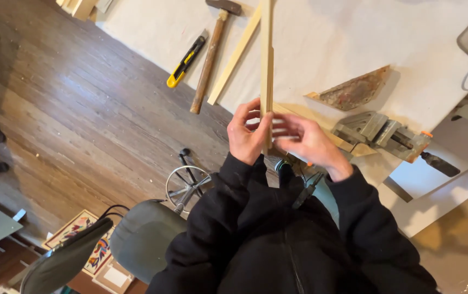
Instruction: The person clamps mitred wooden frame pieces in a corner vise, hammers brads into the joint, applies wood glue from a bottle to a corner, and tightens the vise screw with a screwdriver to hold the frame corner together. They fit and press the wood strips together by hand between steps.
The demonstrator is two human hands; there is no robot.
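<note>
Head camera looking straight down on two hands at the near edge of a white work table (353,32). Left hand (247,136) wrapped around the near end of a long pale wooden strip (266,60), fingers curled shut on it from the left side. Right hand (310,142) just beside, fingers spread and laid flat against the strip's right face, pressing rather than clamping. Long axis of the strip running away from the body, near end between the two hands, far end out of frame at the top. So almost the whole length lying beyond the grip, far side, with both hands bunched at one end and the left one doing the real holding.

Around them: a second thin wooden strip (236,54) slanting off to the left on the table, a hammer (209,57) with a wooden handle further left, a yellow and black utility knife (186,61) beside that. To the right, a rusty triangular metal plate (353,91) and a grey metal vice (386,133) with an orange-tipped handle. Near left, a grey chair (141,237) on dark wooden floor (54,109).
</note>
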